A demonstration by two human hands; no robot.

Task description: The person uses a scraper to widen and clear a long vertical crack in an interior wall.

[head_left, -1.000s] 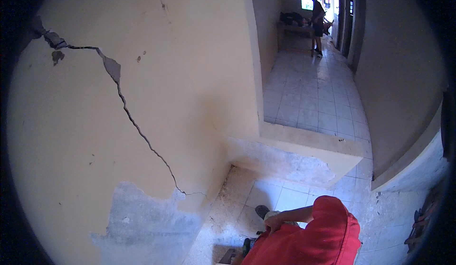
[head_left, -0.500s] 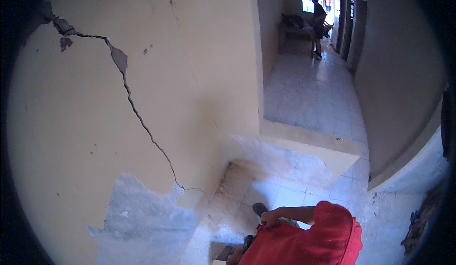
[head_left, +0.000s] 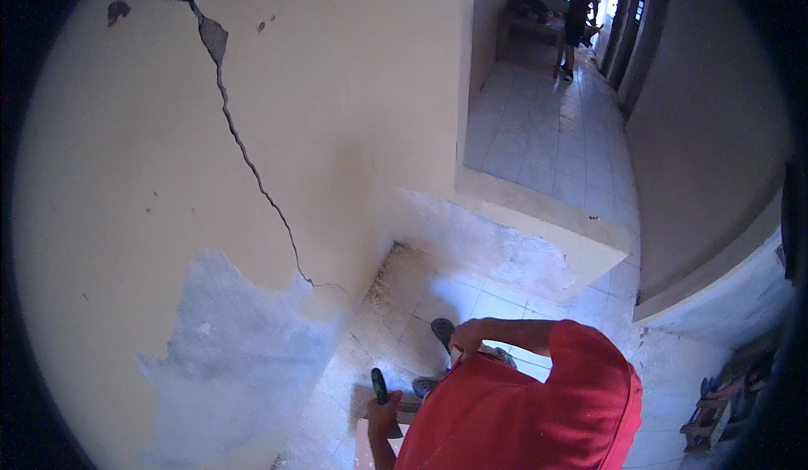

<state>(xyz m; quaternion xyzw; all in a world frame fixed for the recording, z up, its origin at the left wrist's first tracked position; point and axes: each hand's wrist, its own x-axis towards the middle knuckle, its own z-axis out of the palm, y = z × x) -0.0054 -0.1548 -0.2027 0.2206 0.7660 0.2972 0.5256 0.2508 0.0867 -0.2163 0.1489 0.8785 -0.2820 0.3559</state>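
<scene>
One tool (head_left: 379, 385) is in the left hand (head_left: 385, 417), whose fingers wrap closed around it; its dark handle sticks up past the fist, just beside a pale board (head_left: 363, 449). The right hand (head_left: 465, 336) is near a shoe (head_left: 442, 330), close against the front of the red shirt (head_left: 530, 403); whether it grips anything, I cannot tell. At left, a crack (head_left: 245, 154) runs down the wall (head_left: 337, 83) to a grey patch (head_left: 252, 361). Beyond a low wall (head_left: 539, 207), a person (head_left: 578, 15) stands well apart.

1 tool (head_left: 380, 385) (dark greenish handle, flat grey end) sits slanted in the left hand (head_left: 384, 414).
</scene>
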